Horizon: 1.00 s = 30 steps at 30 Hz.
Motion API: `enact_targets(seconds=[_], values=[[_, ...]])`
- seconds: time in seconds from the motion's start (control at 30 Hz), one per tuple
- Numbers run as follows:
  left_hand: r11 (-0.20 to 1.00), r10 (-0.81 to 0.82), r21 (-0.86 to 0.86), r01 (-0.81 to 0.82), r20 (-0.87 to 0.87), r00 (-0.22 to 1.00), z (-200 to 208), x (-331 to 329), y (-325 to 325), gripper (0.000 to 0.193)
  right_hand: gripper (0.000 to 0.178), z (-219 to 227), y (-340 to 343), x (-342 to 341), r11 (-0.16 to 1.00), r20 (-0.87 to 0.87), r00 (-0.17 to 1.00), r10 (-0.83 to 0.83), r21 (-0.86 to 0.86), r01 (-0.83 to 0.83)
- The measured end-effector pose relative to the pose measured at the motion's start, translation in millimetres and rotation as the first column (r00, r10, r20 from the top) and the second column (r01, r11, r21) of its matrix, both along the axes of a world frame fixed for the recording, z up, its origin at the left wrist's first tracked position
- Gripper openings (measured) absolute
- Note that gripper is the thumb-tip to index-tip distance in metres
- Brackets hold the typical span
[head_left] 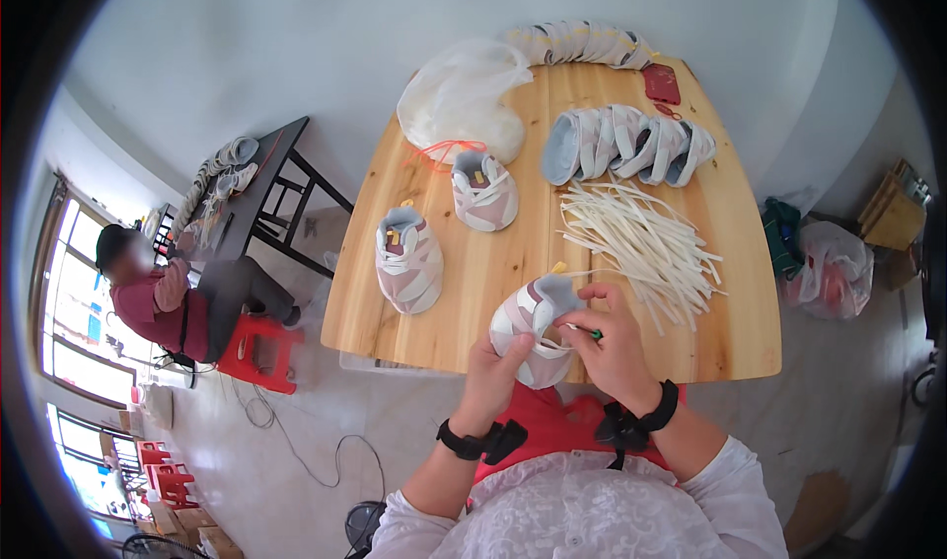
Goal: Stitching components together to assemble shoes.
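Note:
A white, pink and grey shoe upper (pixel 523 314) is held at the table's near edge. My left hand (pixel 493 373) grips it from the left side, thumb pressed on its outside. Between the fingers of my right hand (pixel 617 347) is a small green-handled tool (pixel 596 334), its thin tip pointing at the upper's opening. A white lace runs by those fingertips; whether they pinch it too is hard to see. Just beyond lies a loose pile of white laces (pixel 646 248). Two laced shoe uppers, one nearer (pixel 408 263) and one farther (pixel 484 192), stand to the left.
The wooden table (pixel 454 337) also bears a row of nested uppers (pixel 631 145), a longer row (pixel 582 43) along the back, a clear plastic bag (pixel 459 100) and a red phone-like object (pixel 662 83). At a dark table on the left, another person (pixel 187 302) sits on a red stool (pixel 258 352).

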<state>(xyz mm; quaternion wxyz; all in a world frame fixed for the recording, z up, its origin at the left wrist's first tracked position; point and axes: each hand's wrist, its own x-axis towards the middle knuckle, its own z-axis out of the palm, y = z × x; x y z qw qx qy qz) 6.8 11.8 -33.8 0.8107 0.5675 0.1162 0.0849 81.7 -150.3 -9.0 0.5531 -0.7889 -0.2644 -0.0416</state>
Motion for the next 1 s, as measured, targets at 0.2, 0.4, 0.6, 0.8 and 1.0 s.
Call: enact_targets(seconds=[0.2, 0.4, 0.6, 0.8, 1.0], values=[[0.984, -0.15, 0.114, 0.14, 0.077, 0.986, 17, 6, -9, 0.042, 0.014, 12, 0, -1, 0.993, 0.092, 0.995, 0.039, -0.117, -0.028], [0.918, -0.217, 0.322, 0.231, -0.079, 0.973, 20, 10, -12, 0.057, 0.011, 14, -11, 21, 0.957, 0.116, 0.969, 0.219, -0.22, -0.19], [0.909, -0.213, 0.362, 0.206, -0.022, 0.977, 22, 9, -20, 0.056, 0.013, 3, -5, 26, 0.957, 0.053, 0.995, 0.087, -0.281, -0.069], [0.91, -0.197, 0.361, 0.204, -0.055, 0.979, 18, 8, -16, 0.055, 0.019, 1, 3, 26, 0.978, -0.028, 0.999, -0.037, -0.205, 0.03], [0.93, -0.159, 0.319, 0.184, -0.103, 0.982, 17, 5, -15, 0.052, 0.021, -11, 14, 22, 0.977, 0.039, 0.982, -0.183, -0.106, 0.186]])
